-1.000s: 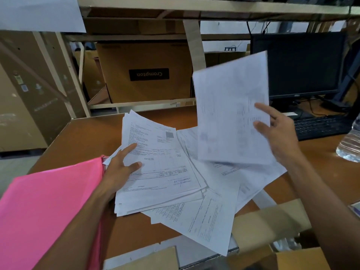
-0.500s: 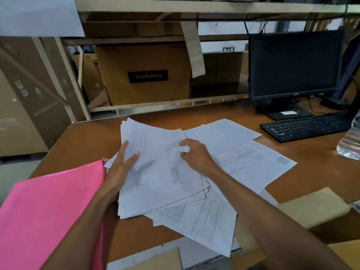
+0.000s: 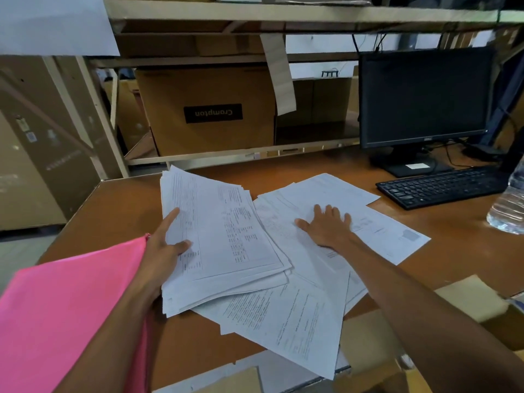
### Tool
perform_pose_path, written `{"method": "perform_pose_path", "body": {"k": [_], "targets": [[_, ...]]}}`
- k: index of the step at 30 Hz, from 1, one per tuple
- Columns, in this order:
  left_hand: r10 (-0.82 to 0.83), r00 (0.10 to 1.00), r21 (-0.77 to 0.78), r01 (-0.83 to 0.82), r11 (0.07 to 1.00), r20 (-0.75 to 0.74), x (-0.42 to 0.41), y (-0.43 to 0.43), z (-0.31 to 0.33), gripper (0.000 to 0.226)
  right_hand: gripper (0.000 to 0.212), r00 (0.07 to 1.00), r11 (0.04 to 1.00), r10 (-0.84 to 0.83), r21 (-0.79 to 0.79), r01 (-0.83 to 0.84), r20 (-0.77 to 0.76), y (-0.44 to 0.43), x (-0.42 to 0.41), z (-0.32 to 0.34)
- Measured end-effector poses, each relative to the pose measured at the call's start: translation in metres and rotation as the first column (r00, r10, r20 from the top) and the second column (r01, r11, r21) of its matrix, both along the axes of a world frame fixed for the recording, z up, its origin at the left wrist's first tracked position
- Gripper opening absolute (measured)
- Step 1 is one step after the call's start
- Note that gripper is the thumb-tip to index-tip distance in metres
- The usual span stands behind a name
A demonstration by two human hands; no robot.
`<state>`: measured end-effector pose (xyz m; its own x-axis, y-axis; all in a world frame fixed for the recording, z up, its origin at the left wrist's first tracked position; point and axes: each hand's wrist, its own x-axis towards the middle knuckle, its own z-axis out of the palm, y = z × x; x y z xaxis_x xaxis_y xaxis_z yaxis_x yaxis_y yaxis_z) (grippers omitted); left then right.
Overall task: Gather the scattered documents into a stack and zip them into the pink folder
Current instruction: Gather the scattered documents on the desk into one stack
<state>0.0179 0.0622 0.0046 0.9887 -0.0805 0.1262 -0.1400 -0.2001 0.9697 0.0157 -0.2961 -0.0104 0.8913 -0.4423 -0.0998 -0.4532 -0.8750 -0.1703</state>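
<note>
A thick stack of printed documents (image 3: 226,239) lies on the brown desk, its left edge held by my left hand (image 3: 166,248), thumb on top and fingers underneath. To its right, loose sheets (image 3: 326,194) are spread out, and my right hand (image 3: 326,225) presses flat on them with fingers apart. Another loose sheet (image 3: 292,321) sticks out over the desk's front edge. The pink folder (image 3: 65,316) lies at the lower left, partly under my left forearm.
A black monitor (image 3: 422,97) and black keyboard (image 3: 442,185) stand at the back right, with a clear water bottle (image 3: 509,208) at the right edge. A cardboard box (image 3: 209,109) sits on the shelf behind the desk. More cardboard boxes (image 3: 368,344) sit below the front edge.
My right hand laid the sheet it held in the air onto the stack, then moved right and now rests flat on the loose sheets. My left hand kept its hold on the stack.
</note>
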Motion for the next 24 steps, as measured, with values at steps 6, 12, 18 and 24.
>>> {"method": "perform_pose_path", "body": {"k": [6,12,18,24], "targets": [[0.017,1.000,-0.006,-0.017,1.000,-0.003,-0.001,0.001,0.001,0.070,0.099,0.940,0.980,0.200,0.081,-0.185,-0.276,-0.044,-0.024,0.051],[0.011,1.000,0.018,-0.011,1.000,-0.008,-0.002,0.000,0.001,0.071,0.095,0.908,0.933,0.328,0.237,-0.269,-0.261,-0.069,-0.041,0.052],[0.009,1.000,0.044,-0.009,0.999,0.000,-0.003,-0.001,0.002,0.071,0.038,0.975,0.963,0.078,0.238,-0.128,0.208,-0.074,-0.049,0.031],[-0.011,1.000,0.049,0.012,0.999,-0.005,-0.003,-0.003,0.002,0.071,0.073,0.993,0.992,-0.087,0.103,0.078,0.085,-0.048,-0.035,0.023]]}}
